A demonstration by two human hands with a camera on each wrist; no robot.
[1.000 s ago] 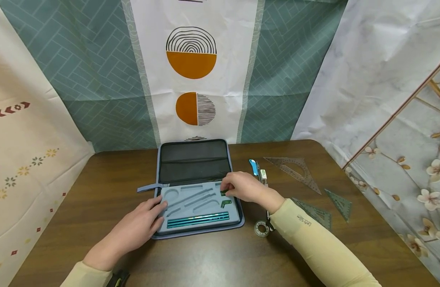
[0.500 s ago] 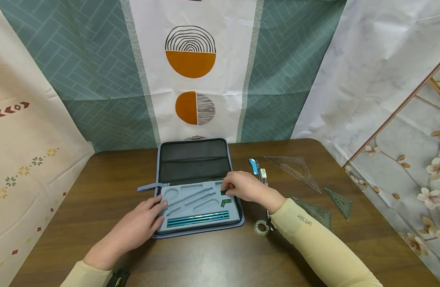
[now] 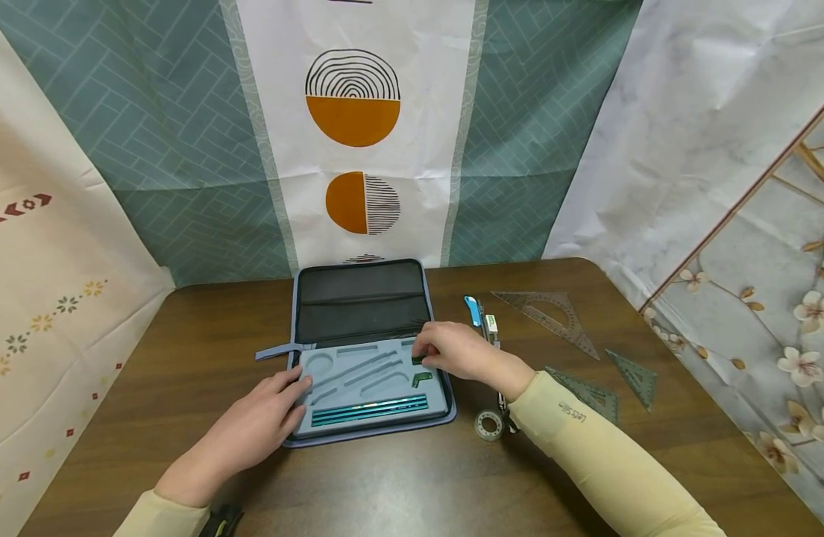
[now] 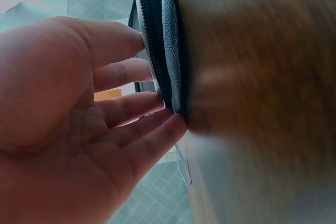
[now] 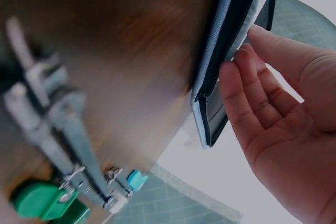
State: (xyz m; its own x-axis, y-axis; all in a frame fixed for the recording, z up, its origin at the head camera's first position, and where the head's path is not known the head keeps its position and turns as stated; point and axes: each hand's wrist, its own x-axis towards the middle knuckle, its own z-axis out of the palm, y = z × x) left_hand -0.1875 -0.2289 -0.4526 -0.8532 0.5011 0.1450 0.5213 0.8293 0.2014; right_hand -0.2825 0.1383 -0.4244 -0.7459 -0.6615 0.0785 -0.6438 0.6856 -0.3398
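A zip case (image 3: 363, 302) lies unfolded, with a pale grey moulded tray (image 3: 358, 354) in its near half. Several teal pencils (image 3: 369, 411) fill the tray's front slot; a small green angular piece (image 3: 421, 380) sits in the right part. My left hand (image 3: 267, 410) rests at the case's left edge, fingers extended; in the left wrist view its fingertips meet the zipped rim (image 4: 157, 51). At the tray's upper right, my right hand (image 3: 455, 349) pinches a small dark green piece (image 3: 417, 361), mostly hidden by the fingers. The right wrist view shows those fingers bent over the rim.
Right of the case lie a blue cutter (image 3: 473, 311), a white-and-green eraser (image 3: 491, 324), a metal compass (image 5: 68, 129) and a ring-shaped item (image 3: 488, 425). Farther right are a clear set square (image 3: 552, 313) and two green set squares (image 3: 634, 378). A fabric strap (image 3: 277, 351) sticks out left.
The whole head view has shifted slightly. Both hands keep their places at the case, the right fingers still at the small dark green piece.
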